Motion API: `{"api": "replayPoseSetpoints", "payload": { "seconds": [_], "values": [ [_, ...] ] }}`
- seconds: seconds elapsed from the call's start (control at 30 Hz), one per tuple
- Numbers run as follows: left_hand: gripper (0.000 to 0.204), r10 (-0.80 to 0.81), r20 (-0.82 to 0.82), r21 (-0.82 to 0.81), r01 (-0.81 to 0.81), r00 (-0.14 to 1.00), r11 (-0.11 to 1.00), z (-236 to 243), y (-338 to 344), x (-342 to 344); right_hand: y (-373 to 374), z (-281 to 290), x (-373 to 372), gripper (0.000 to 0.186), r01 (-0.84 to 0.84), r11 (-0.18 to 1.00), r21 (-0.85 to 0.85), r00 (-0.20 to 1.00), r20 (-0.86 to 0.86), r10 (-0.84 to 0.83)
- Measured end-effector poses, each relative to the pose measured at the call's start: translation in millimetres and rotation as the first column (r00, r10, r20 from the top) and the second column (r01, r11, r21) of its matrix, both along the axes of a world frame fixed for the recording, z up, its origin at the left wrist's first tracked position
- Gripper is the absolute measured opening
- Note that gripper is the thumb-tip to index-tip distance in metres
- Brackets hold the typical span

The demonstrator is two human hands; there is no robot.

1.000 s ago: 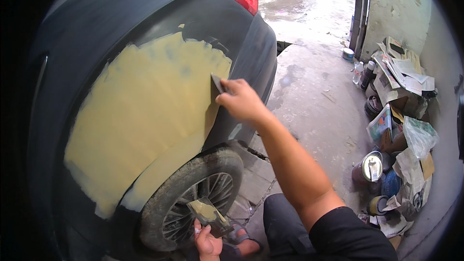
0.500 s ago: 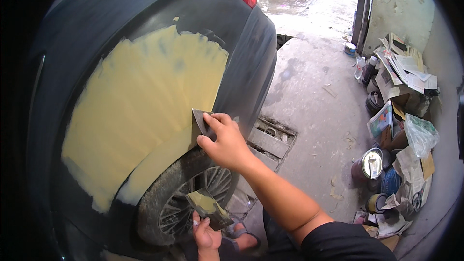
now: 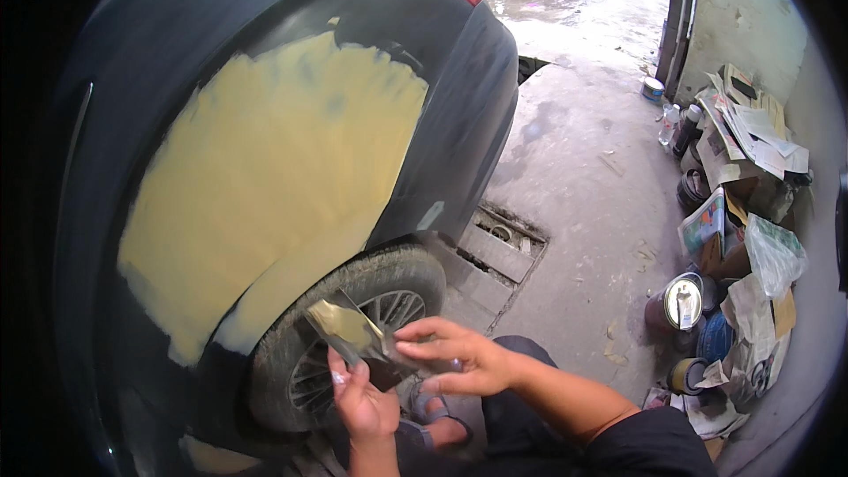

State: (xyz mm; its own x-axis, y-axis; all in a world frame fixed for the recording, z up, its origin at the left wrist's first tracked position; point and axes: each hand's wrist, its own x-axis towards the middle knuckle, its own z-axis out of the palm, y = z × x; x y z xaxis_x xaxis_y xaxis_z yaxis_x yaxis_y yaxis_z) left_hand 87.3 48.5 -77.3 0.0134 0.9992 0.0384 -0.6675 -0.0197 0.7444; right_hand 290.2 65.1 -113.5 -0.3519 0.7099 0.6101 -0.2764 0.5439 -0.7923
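Note:
My left hand pinches a flat putty spreader by its lower edge, in front of the car's wheel. A dab of yellow filler lies on its face. My right hand is brought up against it, fingers bent around a second dark spreader that is blurred and partly hidden; the two blades appear to meet. Above them, a broad fan-shaped coat of yellow filler covers the dark car panel over the wheel arch. Neither hand touches the panel.
The dusty wheel is just behind my hands. A recessed floor drain lies beside the car. Along the right wall stand a paint can, a plastic bottle, newspapers and a clear plastic bag. My sandalled foot is below.
My right hand has left the lower right edge of the filler coat and come down to the spreader in my left hand. The left hand has risen slightly and tilted its spreader.

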Motion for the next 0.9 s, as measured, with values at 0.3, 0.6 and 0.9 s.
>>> {"api": "replayPoseSetpoints", "payload": {
  "seconds": [0.3, 0.6, 0.9],
  "values": [
    [0.057, 0.154, -0.174, 0.132, -0.132, 0.973, 0.982, 27, 1, 7, -15, 19, 30, 0.059, 0.476, 0.803, 0.358, 0.751, 0.31, -0.583],
    [0.054, 0.115, -0.115, 0.172, -0.094, 0.987, 0.981, 25, 2, 11, -26, 38, -2, 0.061, 0.425, 0.674, 0.604, 0.559, 0.411, -0.72],
    [0.06, 0.039, -0.156, 0.188, -0.009, 0.987, 0.982, 7, 5, -20, 36, 20, 37, 0.055, 0.688, 0.713, 0.136, 0.691, 0.18, -0.701]
  ]
}}
